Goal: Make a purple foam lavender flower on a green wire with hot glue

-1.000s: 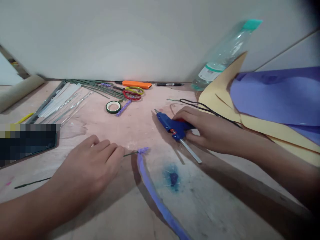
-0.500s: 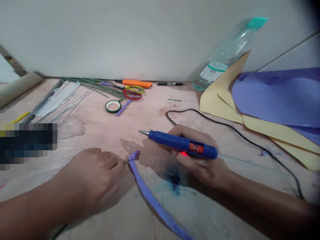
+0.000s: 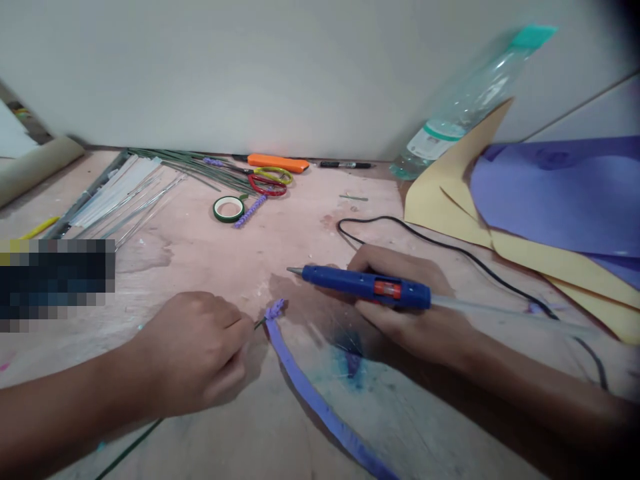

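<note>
Head view: nearest to me, on my own side of the glue gun (image 3: 345, 280), the purple strip (image 3: 310, 390) curves over the surface (image 3: 290, 240), and its long tail goes out of view at the bottom. To the left of the gun, my left hand (image 3: 200, 357) is closed firmly, with thumb and fingers gripping the green stem (image 3: 131, 448), which shows on both sides of the fist. The strip's bunched end (image 3: 275, 310) sits at the stem tip, nearer to me than the gun's nozzle (image 3: 295, 271), and apart from it.

My right hand (image 3: 420, 337) is wrapped around the gun's handle, which it mostly hides. To do this well, I think I should hold the stem tip quite still and bring only the nozzle to the strip, without dragging on the bunched part. A light press and little glue would be cleaner, in my judgement. My left fingertips are near the nozzle, which may be hot, so a grip further back seems safer.

Beyond the gun, the cable (image 3: 440, 239) lies in a slack loop, so it should not pull my wrist. Farther, to the left of the gun, are the tape roll (image 3: 229, 219) and the scissors (image 3: 269, 193).
</note>
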`<state>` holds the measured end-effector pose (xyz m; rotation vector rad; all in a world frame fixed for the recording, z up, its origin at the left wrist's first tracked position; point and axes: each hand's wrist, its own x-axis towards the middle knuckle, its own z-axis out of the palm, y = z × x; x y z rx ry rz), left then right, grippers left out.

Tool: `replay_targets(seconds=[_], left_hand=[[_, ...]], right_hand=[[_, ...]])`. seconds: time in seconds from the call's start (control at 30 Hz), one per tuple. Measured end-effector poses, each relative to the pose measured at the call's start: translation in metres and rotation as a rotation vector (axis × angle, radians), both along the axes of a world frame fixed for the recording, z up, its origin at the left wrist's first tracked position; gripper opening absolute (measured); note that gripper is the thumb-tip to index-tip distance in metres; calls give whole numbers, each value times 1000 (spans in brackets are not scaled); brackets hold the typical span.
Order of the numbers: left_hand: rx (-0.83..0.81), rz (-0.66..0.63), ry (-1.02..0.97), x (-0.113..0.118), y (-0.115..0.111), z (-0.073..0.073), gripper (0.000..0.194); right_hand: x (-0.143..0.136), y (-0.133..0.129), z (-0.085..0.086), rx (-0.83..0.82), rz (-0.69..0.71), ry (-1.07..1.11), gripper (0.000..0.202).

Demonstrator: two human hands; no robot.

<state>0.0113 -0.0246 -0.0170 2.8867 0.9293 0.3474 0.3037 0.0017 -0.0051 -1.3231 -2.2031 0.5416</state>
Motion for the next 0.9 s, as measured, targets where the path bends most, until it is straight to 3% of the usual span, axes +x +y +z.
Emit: replay_targets(seconds=[0.1, 0.17, 0.3, 0.43, 0.57, 0.63, 0.73, 0.8, 0.9], left_hand=[[-17, -31, -15, 0, 1, -2, 28], [-29, -35, -16, 0, 2, -2, 27], [-33, -26, -9, 0, 2, -1, 26], [-64, -31, 20, -1, 2, 2, 26], [-43, -45, 17, -2, 2, 3, 23], [-18, -38, 33, -2, 3, 2, 22], [-12, -18, 17, -1, 2, 0, 23], [-21, 3, -17, -1, 2, -2, 25], [-36, 19, -36, -2, 2, -3, 26]], right_hand=[[-3, 5, 14, -21, -78, -172, 6], [-6, 11, 26, -37, -65, -268, 15], [-19, 27, 54, 18, 99, -382, 34], [-42, 38, 82, 128, 217, -690, 20], [-55, 41, 96, 220, 116, -1011, 15], [-49, 39, 95, 270, 85, -944, 14], [-30, 28, 79, 353, 47, -636, 14], [-17, 15, 61, 261, 48, -388, 4], [-4, -6, 30, 124, 139, -103, 8]])
